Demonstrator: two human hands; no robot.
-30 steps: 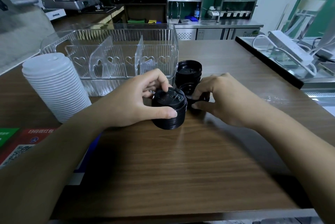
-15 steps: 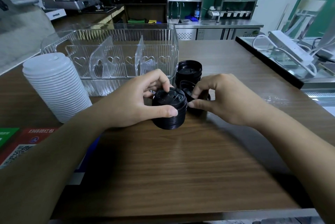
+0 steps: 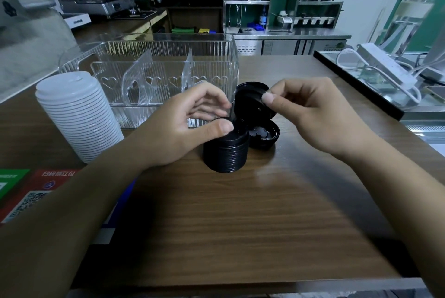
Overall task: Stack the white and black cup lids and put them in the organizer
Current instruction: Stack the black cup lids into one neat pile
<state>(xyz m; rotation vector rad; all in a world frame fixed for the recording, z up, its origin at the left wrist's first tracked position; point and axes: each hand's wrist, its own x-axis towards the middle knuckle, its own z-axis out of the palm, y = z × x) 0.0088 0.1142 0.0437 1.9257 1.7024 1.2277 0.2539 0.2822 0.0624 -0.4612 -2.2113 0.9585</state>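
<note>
Item: single black lid (image 3: 251, 100), tilted on edge and pinched at its rim by your right hand (image 3: 310, 114), thumb and forefinger closed on it; it hangs just above and behind the black stack (image 3: 226, 150), which stands on the wooden surface (image 3: 240, 220) directly under your left hand (image 3: 192, 124). Left grip: thumb laid on the stack's top rim, fingers curved loosely over it, apparently steadying rather than clasping. Just right of that grip sits a lower heap of black lids (image 3: 263, 136), with what seems to be more black lids behind the raised one, partly hidden. Well to the left of your left grip stands the tall white stack (image 3: 77, 117), seemingly finished. Behind both grips is the clear organizer (image 3: 154, 61), ribbed walls, heart cut-outs, two dividers, no lids in it yet. Step in hand, as judged: building the black stack, one lid at a time. Next move calls for levelling the held lid, centring it over the stack and pressing until it nests, left hand bracing against a tip. Writing: a red card (image 3: 45, 182) at the near left edge bears white Chinese characters and a QR code; beside it a green card (image 3: 9, 180), text unreadable.
</note>
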